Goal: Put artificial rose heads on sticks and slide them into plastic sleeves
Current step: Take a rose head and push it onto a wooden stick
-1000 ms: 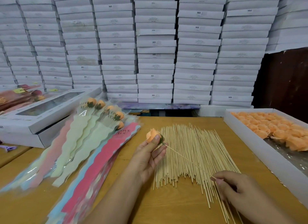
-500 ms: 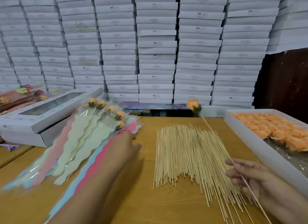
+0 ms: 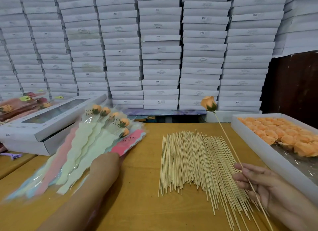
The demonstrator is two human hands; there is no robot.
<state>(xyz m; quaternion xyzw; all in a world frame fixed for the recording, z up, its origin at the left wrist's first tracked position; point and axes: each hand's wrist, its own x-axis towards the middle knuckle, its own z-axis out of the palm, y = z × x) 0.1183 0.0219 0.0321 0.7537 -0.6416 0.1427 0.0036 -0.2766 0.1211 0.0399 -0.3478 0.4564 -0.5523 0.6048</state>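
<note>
My right hand (image 3: 258,184) pinches a thin wooden stick (image 3: 228,144) tilted up and to the left, with an orange rose head (image 3: 208,102) on its upper end. Below it a pile of bare sticks (image 3: 194,162) lies on the wooden table (image 3: 137,205). My left hand (image 3: 105,163) rests at the edge of a fanned pile of plastic sleeves (image 3: 82,153), by a pink one (image 3: 130,141); its fingers are hidden. Several sleeved roses (image 3: 103,113) top that pile. A white tray (image 3: 254,144) at right holds loose orange rose heads (image 3: 284,136).
A wall of stacked flat white boxes (image 3: 160,50) stands behind the table. A windowed white box (image 3: 51,117) sits at the left on another box, with wrapped roses (image 3: 25,103) behind it. A purple clip (image 3: 13,156) lies at the far left. A dark wooden panel (image 3: 296,82) rises at the right.
My left hand let go of the rose head and moved left onto the sleeve pile. My right hand raised the stick with the rose on it and shifted right.
</note>
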